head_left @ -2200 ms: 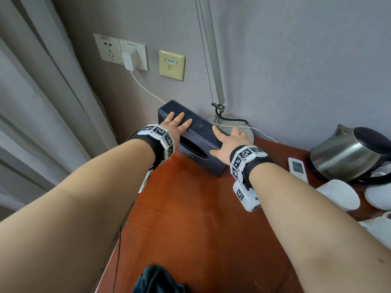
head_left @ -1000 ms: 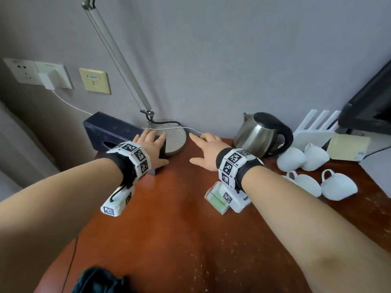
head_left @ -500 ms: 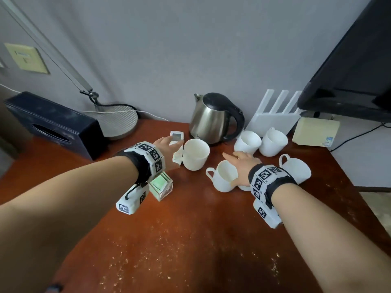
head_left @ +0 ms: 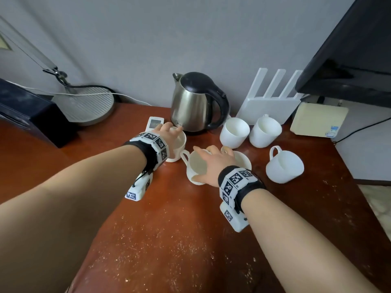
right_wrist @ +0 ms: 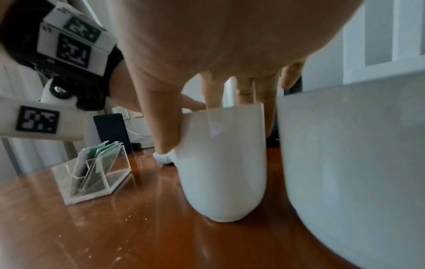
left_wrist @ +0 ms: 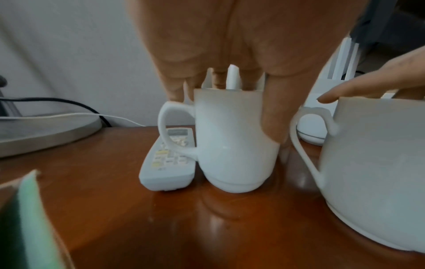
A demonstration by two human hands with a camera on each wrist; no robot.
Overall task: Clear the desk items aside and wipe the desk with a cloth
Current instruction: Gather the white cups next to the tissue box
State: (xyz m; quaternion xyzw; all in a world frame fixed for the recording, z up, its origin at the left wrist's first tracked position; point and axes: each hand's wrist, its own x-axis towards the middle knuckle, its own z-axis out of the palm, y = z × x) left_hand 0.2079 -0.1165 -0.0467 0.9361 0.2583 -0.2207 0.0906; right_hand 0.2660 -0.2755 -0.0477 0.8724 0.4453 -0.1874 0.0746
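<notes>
A dusty red-brown desk (head_left: 169, 240) holds several white cups in front of a steel kettle (head_left: 196, 104). My left hand (head_left: 169, 132) grips the leftmost cup (head_left: 177, 146) from above. Its thumb (left_wrist: 273, 118) runs down the cup's (left_wrist: 232, 145) side while the fingers curl over the far rim. My right hand (head_left: 211, 159) covers the neighbouring cup (head_left: 196, 166). There the thumb (right_wrist: 165, 127) presses that cup's (right_wrist: 223, 163) side and the fingers reach over its rim. Both cups stand on the desk. No cloth is in view.
A white remote (head_left: 155, 123) lies beside the left cup. More cups (head_left: 233, 132) (head_left: 265, 132) (head_left: 284, 166) sit to the right, one (head_left: 241, 161) touching my right hand. A router (head_left: 270, 102), lamp base (head_left: 88, 106), dark tissue box (head_left: 29, 115), TV (head_left: 349, 49) and clear sachet holder (right_wrist: 96, 172) surround them.
My view and both hands have swung right, from the tissue box and lamp to the cups. Both hands have come down onto two cups.
</notes>
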